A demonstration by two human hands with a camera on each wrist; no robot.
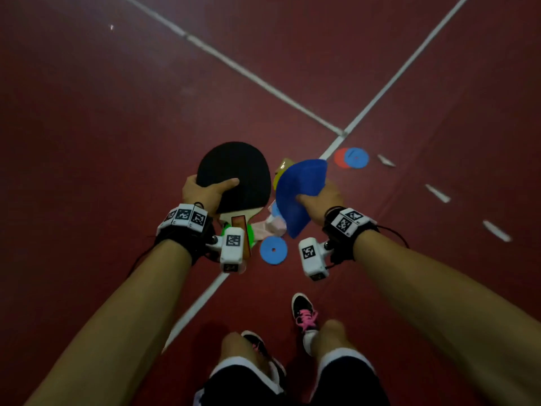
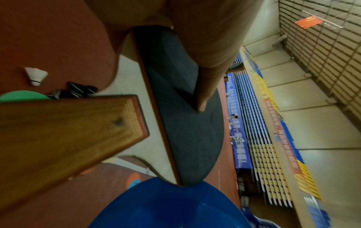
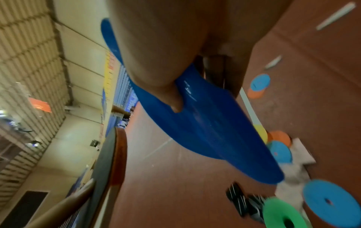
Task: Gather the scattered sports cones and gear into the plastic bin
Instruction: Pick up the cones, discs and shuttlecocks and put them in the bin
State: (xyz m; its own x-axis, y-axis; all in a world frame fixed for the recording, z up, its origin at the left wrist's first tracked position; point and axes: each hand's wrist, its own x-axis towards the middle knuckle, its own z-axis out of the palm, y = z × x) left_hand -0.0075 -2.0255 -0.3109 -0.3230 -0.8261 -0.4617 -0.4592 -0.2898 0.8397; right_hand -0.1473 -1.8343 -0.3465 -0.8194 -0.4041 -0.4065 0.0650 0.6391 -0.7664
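Observation:
My left hand (image 1: 205, 191) grips a table tennis paddle (image 1: 237, 171) with black rubber, thumb across its face; the left wrist view shows the blade (image 2: 185, 123) edge-on and its wooden handle (image 2: 68, 135). My right hand (image 1: 319, 200) holds a blue disc cone (image 1: 298, 194) by its rim, thumb on top (image 3: 171, 98). Both are lifted above the red court floor. Flat markers lie below: a blue one (image 1: 273, 249), a green one (image 1: 250, 232), a blue and an orange one (image 1: 351, 157) farther right. No plastic bin is in view.
White court lines (image 1: 263, 83) cross the red floor ahead. Pale cloth items (image 1: 270, 225) and a yellow marker (image 1: 282, 165) lie under my hands. A shuttlecock (image 2: 36, 75) and black clips (image 2: 76, 91) sit on the floor. My feet (image 1: 304, 315) stand just behind the pile.

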